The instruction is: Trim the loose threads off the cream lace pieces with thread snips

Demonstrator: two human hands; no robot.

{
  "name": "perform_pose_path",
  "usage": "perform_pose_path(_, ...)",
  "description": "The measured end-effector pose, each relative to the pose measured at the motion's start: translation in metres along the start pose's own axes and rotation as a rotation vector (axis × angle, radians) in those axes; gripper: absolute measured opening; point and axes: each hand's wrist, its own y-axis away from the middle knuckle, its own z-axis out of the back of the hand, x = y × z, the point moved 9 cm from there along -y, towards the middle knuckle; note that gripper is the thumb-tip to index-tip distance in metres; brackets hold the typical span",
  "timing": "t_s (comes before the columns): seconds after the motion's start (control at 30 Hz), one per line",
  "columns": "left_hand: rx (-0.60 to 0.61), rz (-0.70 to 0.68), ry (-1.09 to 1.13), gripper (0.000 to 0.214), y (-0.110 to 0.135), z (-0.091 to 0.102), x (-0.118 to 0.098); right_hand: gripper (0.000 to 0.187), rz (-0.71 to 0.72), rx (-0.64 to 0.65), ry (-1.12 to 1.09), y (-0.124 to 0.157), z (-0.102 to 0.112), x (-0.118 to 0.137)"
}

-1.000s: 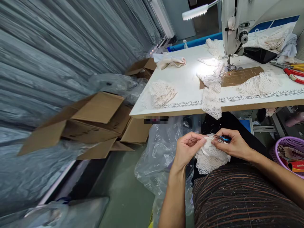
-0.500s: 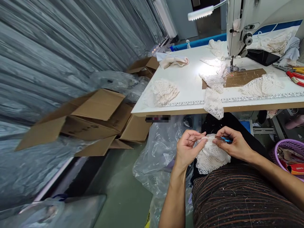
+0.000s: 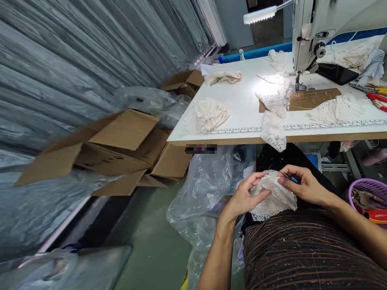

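A piece of white lace fabric [image 3: 273,197] lies bunched over my lap, below the table edge. My left hand [image 3: 246,195] holds its left side, the thumb on top of the cloth and the fingers at its upper edge. At the upper right of the lace, my right hand [image 3: 302,185] pinches a small blue-handled tool [image 3: 292,178] with a thin dark tip. The tip points left towards the fabric; its exact kind is partly hidden by the fingers. My right thumb and fingertips also rest against the lace.
Ahead is a white sewing table [image 3: 238,96] with a sewing machine [image 3: 305,44], several lace pieces [image 3: 211,116] and red-handled pliers [image 3: 376,100]. Open cardboard boxes [image 3: 123,129] and clear plastic [image 3: 199,193] are to the left. A purple basket [image 3: 367,185] stands at right.
My left fingers have loosened from their pinch at the lace's top edge and spread over it. The lace has turned and shifted slightly right, and my right hand moved right with the tool.
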Motion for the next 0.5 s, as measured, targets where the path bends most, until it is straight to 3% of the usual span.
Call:
perform_pose_path(0.13,0.066,0.043,0.090,0.049,0.005,-0.001,0.013,0.036,-0.115,-0.054,0.024,0.007,0.013,-0.023)
perform_pose_path(0.33,-0.155,-0.127,-0.343,0.039,-0.005,0.017,0.015,0.016,-0.143,-0.213,0.477,0.010,0.036,-0.051)
perform_pose_path(0.5,-0.061,-0.065,-0.381,0.074,-0.005,0.022,0.056,0.013,-0.070,-0.130,0.558,0.001,0.017,-0.048)
